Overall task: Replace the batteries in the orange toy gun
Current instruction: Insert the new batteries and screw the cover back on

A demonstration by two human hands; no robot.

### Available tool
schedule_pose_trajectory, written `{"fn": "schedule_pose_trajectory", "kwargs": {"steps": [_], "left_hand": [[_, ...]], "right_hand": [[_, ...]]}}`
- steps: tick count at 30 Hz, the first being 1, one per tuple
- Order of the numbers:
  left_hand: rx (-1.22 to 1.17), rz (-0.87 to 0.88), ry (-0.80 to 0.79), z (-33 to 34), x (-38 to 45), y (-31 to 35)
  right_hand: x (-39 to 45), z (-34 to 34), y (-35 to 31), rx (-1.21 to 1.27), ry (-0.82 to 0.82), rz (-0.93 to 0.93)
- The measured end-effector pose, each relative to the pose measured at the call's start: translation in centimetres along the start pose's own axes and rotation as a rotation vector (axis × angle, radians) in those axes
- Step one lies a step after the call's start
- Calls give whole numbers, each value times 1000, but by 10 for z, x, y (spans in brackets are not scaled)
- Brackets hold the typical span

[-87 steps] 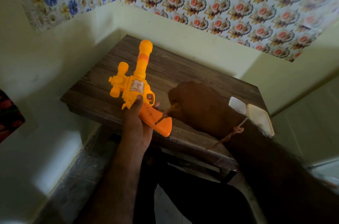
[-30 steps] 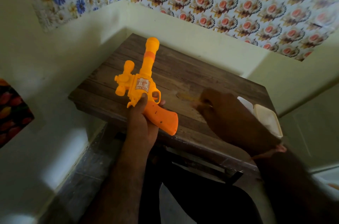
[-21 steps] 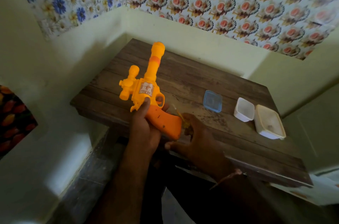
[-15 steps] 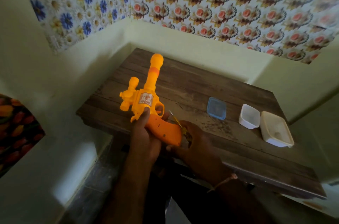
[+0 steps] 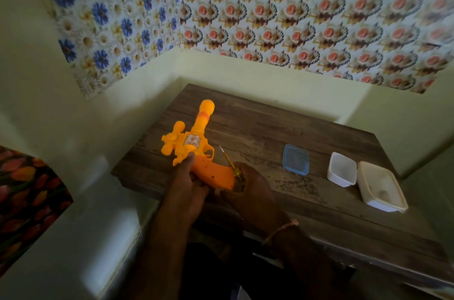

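Observation:
The orange toy gun (image 5: 196, 149) is held above the near left edge of the wooden table (image 5: 258, 132), barrel pointing away from me. My left hand (image 5: 186, 186) grips it around the handle just behind the trigger. My right hand (image 5: 248, 189) sits at the butt of the handle and holds a small yellow-handled screwdriver (image 5: 229, 160), whose thin metal shaft sticks up and away past the handle. The screwdriver's handle is mostly hidden by my fingers. No batteries are visible.
Three small plastic containers stand in a row on the right of the table: a blue-rimmed clear one (image 5: 295, 159), a white one (image 5: 341, 169) and a larger cream one (image 5: 382, 186). Walls close in the table at the back and left.
My right hand came back from the table's middle with the screwdriver and now rests at the gun's handle. The camera tilted up, so the three containers are uncovered. My left hand keeps its grip.

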State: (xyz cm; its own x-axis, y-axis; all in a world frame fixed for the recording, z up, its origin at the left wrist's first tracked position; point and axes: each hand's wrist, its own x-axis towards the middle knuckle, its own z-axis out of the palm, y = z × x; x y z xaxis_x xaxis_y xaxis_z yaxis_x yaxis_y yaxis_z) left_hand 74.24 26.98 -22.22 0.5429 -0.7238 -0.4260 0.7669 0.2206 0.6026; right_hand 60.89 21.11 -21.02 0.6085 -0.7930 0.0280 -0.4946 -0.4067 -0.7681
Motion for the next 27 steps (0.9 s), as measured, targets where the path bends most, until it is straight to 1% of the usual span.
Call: {"fn": "schedule_pose_trajectory", "kwargs": {"steps": [4, 8, 14, 19, 22, 24, 25, 27], "left_hand": [[105, 17, 74, -3, 0, 5], [202, 22, 142, -8, 2, 9], [279, 35, 139, -11, -1, 10], [336, 67, 171, -9, -10, 5], [376, 126, 259, -12, -11, 5], [397, 189, 303, -9, -14, 7], [414, 224, 314, -9, -14, 8], [486, 304, 320, 0, -15, 10]], "right_hand": [[10, 11, -1, 32, -18, 29], [14, 20, 1, 19, 10, 25], [14, 24, 4, -5, 6, 65], [16, 31, 7, -54, -1, 100], [15, 31, 7, -70, -20, 124], [12, 25, 7, -12, -12, 172], [11, 21, 8, 31, 18, 180], [7, 6, 11, 39, 136, 185]]}}
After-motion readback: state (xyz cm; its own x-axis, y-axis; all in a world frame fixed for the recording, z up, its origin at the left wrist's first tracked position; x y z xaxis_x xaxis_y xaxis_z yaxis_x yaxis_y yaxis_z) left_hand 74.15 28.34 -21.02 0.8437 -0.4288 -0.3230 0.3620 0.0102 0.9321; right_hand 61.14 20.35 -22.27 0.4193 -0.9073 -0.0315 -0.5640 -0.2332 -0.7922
